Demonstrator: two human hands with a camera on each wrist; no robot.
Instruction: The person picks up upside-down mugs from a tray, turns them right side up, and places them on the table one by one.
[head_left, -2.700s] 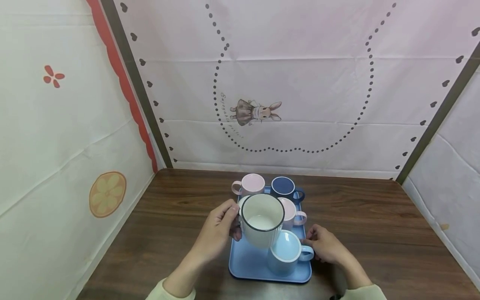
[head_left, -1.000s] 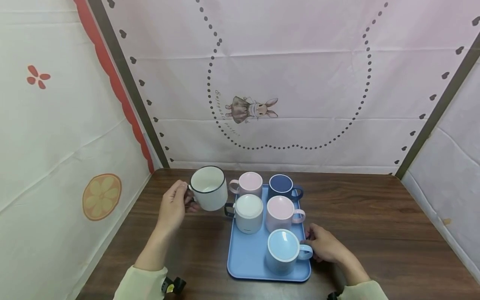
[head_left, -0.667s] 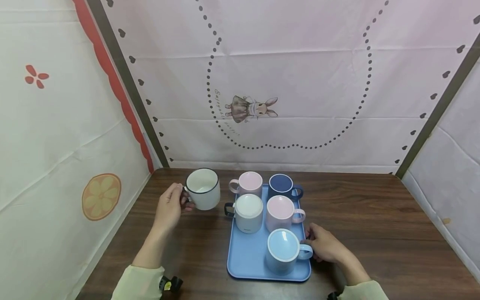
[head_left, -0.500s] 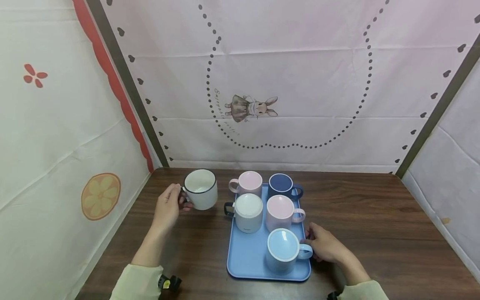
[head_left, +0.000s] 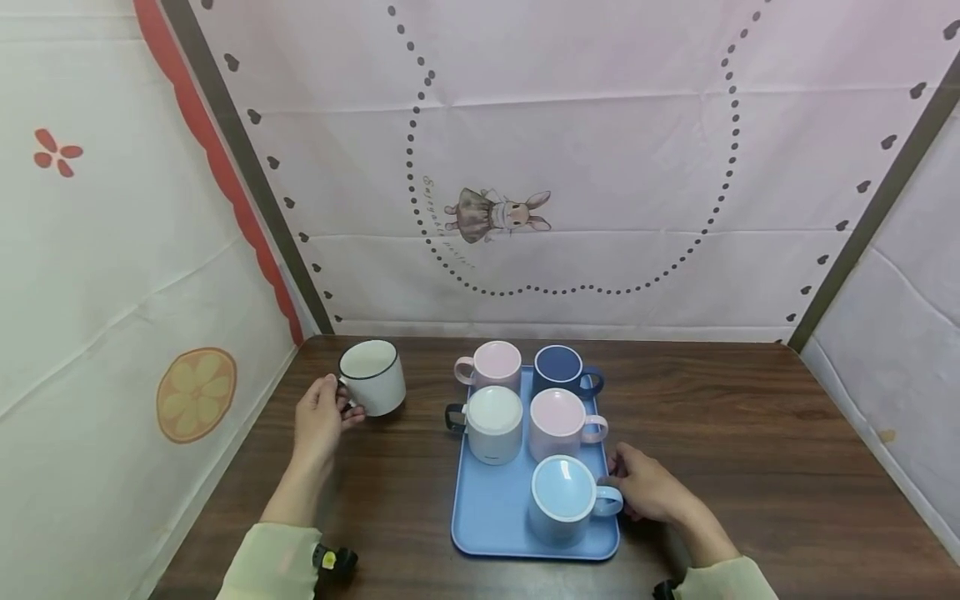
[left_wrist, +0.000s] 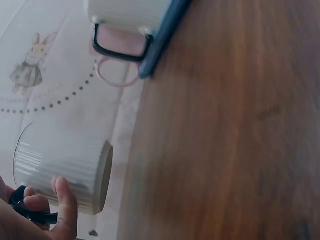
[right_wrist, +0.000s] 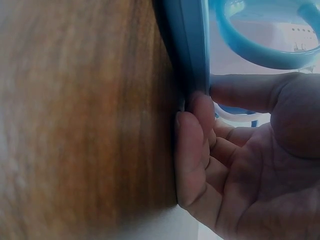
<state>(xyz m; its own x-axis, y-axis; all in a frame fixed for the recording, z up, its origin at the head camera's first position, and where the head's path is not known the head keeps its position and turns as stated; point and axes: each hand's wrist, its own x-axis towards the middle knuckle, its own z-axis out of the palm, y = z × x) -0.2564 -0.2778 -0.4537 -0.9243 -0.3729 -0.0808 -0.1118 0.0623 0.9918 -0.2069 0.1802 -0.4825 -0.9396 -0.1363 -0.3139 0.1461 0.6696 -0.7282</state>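
Observation:
My left hand (head_left: 321, 417) holds a white ribbed mug (head_left: 373, 380) with a dark rim by its dark handle, left of the blue tray (head_left: 487, 525). In the left wrist view the fingers curl round the handle of the mug (left_wrist: 60, 165), whose base is off to the side and looks raised slightly from the wood. My right hand (head_left: 652, 486) pinches the tray's right edge, beside the handle of a light blue mug (head_left: 562, 500). The right wrist view has thumb and fingers of the hand (right_wrist: 250, 165) on the tray's rim (right_wrist: 192, 50).
On the tray are a white mug (head_left: 495, 433) with a dark handle, a pink mug (head_left: 557, 429) and a dark blue mug (head_left: 558, 373); another pink mug (head_left: 497, 367) is at its back left corner. A cloth wall (head_left: 600, 167) stands behind the wooden table (head_left: 735, 417).
The left hand has carried the white ribbed mug from over the tray leftward and lower, uncovering the white mug with the dark handle. The right hand stays at the tray's edge.

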